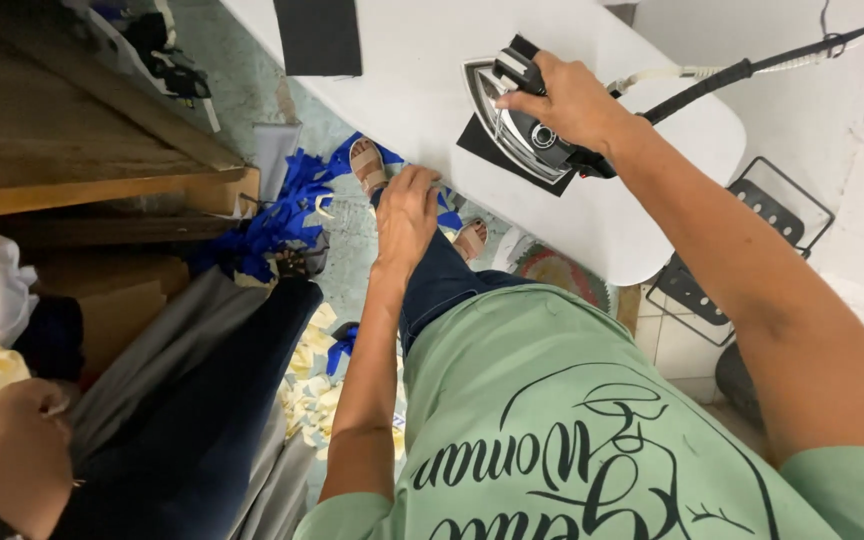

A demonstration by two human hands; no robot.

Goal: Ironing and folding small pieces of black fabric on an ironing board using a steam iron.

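Note:
My right hand (572, 100) grips the handle of a black and silver steam iron (517, 125), which is pressed flat on a small black fabric piece (474, 143) on the white ironing board (422, 90). A hose and cord (742, 68) run from the iron to the upper right. My left hand (407, 215) rests with its fingers on the near edge of the board, holding nothing. A second black fabric piece (318, 36) lies at the board's far end.
Blue fabric scraps (292, 205) and pale yellow scraps (317, 385) litter the floor by my sandalled feet (369, 165). Another person's hand (12, 455) is at the lower left beside dark and grey cloth (192, 400). A wooden bench (72, 140) stands left.

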